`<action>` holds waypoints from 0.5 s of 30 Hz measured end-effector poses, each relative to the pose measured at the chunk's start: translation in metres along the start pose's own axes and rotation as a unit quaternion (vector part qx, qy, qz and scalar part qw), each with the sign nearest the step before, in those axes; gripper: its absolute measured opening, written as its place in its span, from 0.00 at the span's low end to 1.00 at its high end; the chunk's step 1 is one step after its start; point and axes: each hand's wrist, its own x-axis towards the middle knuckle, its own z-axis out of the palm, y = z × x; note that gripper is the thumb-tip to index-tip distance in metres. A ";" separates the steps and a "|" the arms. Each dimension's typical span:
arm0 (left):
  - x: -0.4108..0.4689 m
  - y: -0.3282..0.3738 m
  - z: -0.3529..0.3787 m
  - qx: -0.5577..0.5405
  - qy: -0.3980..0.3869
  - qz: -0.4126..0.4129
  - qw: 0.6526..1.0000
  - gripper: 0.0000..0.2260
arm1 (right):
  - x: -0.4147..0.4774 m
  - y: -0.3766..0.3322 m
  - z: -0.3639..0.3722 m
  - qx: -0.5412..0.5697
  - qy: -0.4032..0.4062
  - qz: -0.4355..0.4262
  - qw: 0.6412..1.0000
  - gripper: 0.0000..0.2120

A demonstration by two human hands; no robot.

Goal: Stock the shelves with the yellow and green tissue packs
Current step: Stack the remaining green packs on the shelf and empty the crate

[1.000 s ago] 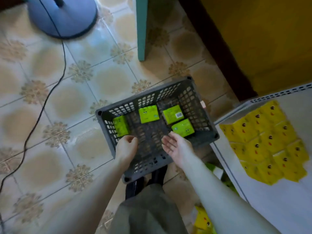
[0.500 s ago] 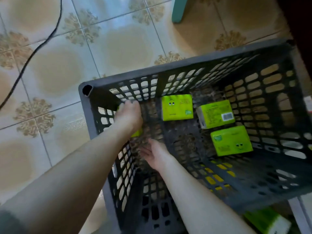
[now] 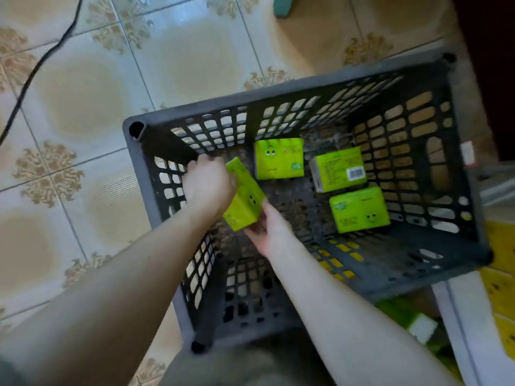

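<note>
A dark grey plastic crate [image 3: 278, 104] stands on the tiled floor below me. Inside it, my left hand [image 3: 207, 186] grips a green tissue pack [image 3: 246, 200] from its left side, tilted and raised off the crate floor. My right hand [image 3: 269, 228] holds the same pack from below at its lower right corner. Three more green tissue packs lie flat on the crate bottom: one at the back [image 3: 278, 158], one showing a barcode [image 3: 338, 169], and one nearer me on the right [image 3: 359, 208].
A white shelf [image 3: 462, 316] with yellow tissue packs [image 3: 501, 288] runs along the right edge. More green packs [image 3: 404, 313] sit below it. A black cable [image 3: 33, 71] crosses the tiles at the left. A teal leg [image 3: 282, 5] stands behind the crate.
I have leaned in close over the crate. My left hand lifted the leftmost green pack away from the crate wall, and my right hand came up under it.
</note>
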 end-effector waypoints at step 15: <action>-0.180 0.079 -0.198 -0.577 -0.092 -0.036 0.811 0.09 | -0.313 -0.089 -0.074 -0.002 0.022 -0.231 0.973 0.16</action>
